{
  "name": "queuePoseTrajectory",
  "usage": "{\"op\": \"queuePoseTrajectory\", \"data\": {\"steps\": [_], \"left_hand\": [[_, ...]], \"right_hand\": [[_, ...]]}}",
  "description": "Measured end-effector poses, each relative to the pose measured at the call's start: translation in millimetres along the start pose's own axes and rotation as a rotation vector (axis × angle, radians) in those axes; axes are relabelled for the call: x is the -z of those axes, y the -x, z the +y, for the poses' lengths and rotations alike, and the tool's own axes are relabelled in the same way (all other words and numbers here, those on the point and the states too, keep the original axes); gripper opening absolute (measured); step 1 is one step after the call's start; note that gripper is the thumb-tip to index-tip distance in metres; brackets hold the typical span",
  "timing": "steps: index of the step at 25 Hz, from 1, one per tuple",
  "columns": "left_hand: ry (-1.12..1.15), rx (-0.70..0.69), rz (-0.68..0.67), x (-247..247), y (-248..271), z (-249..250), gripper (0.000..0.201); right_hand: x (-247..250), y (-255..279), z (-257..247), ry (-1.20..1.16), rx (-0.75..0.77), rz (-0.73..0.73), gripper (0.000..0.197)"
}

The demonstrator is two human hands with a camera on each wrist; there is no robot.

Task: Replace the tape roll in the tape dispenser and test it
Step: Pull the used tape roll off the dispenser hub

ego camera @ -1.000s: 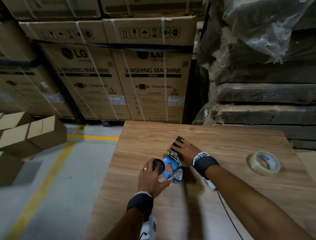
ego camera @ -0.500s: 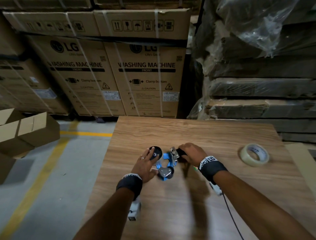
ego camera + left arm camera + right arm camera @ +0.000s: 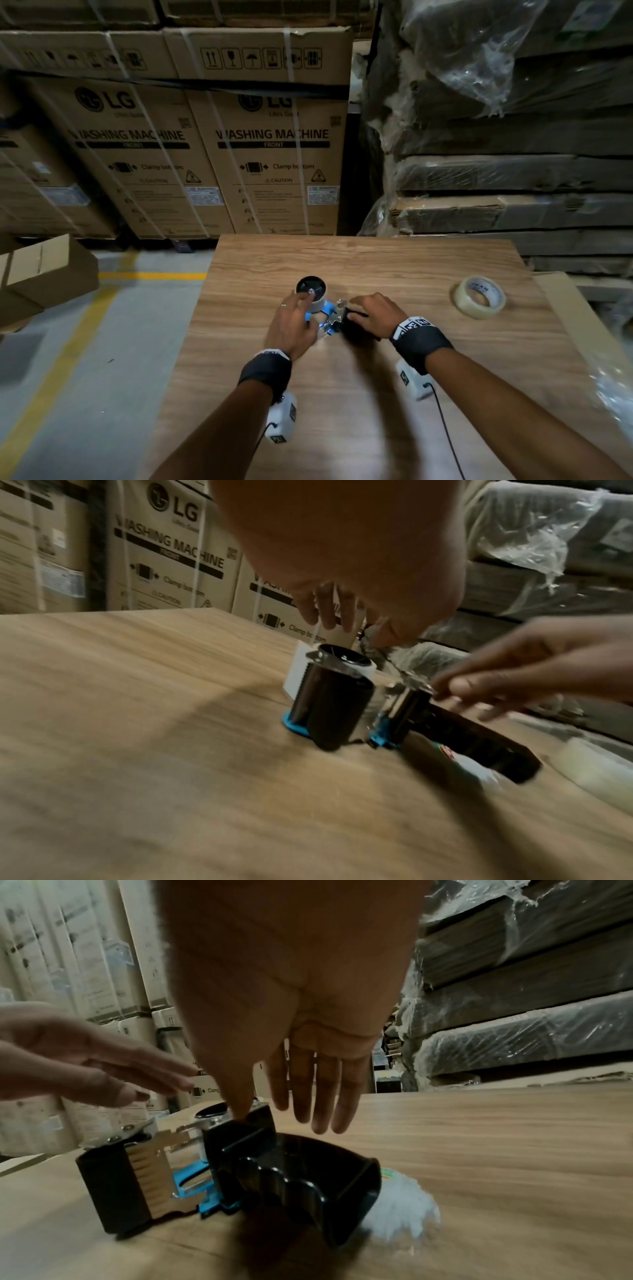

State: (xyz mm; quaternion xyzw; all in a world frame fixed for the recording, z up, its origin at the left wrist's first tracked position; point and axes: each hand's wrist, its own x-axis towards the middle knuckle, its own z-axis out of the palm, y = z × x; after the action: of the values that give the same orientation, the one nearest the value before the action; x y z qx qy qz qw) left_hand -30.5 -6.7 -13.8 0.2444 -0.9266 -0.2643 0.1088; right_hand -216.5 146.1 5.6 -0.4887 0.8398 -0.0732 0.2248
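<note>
The tape dispenser (image 3: 330, 317) lies on its side on the wooden table (image 3: 342, 411), its blue frame down. Its black spool hub (image 3: 311, 289) stands up at the far-left end with only a white strip (image 3: 296, 674) behind it. The black handle (image 3: 298, 1177) points near-right. My left hand (image 3: 298, 311) hovers over the hub with straight fingers (image 3: 329, 615), holding nothing. My right hand (image 3: 368, 310) rests on the handle end, its fingers straight (image 3: 308, 1096) and the thumb touching the handle's top by the serrated metal blade (image 3: 178, 1144). A full roll of clear tape (image 3: 479, 297) lies flat to the right.
Strapped washing-machine cartons (image 3: 274, 137) stand just behind the table. Plastic-wrapped stacks of flat cardboard (image 3: 513, 171) rise at the right. An open carton (image 3: 44, 270) sits on the grey floor at the left, near a yellow line (image 3: 150, 275).
The dispenser has turned, so its hub now points far-left and its handle near-right. My left hand has let go of the hub and opened above it. My right hand stays at the handle.
</note>
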Motion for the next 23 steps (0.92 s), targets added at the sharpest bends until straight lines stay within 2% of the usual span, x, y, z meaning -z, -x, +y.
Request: {"op": "queuePoseTrajectory", "data": {"steps": [2,5,8,11,16,19,23], "left_hand": [[-0.051,-0.019,0.060,-8.6,13.4,8.0,0.039],[-0.060,0.054,0.035,-18.6,25.7,16.3,0.020],[-0.008,0.105,0.011,-22.1,26.8,18.0,0.009],[0.001,0.118,-0.017,-27.2,18.7,8.1,0.014],[-0.102,-0.013,-0.125,-28.0,6.9,3.4,0.036],[-0.085,-0.102,-0.195,-22.9,8.4,2.1,0.040],[-0.034,-0.229,-0.266,-21.6,12.1,-4.5,0.038]], "right_hand": [[3.7,-4.9,-9.1,-0.042,0.037,0.020,0.041],[0.0,-18.5,-17.8,0.003,0.116,-0.083,0.053],[-0.1,-24.3,-18.6,0.023,0.122,-0.111,0.047],[-2.1,-21.9,-15.4,0.038,0.115,-0.105,0.038],[-1.9,3.1,-29.1,0.083,0.038,-0.081,0.011],[-11.2,27.1,-32.9,0.153,0.007,-0.043,0.017],[-27.9,47.3,-28.9,0.073,-0.010,-0.057,0.029]]}}
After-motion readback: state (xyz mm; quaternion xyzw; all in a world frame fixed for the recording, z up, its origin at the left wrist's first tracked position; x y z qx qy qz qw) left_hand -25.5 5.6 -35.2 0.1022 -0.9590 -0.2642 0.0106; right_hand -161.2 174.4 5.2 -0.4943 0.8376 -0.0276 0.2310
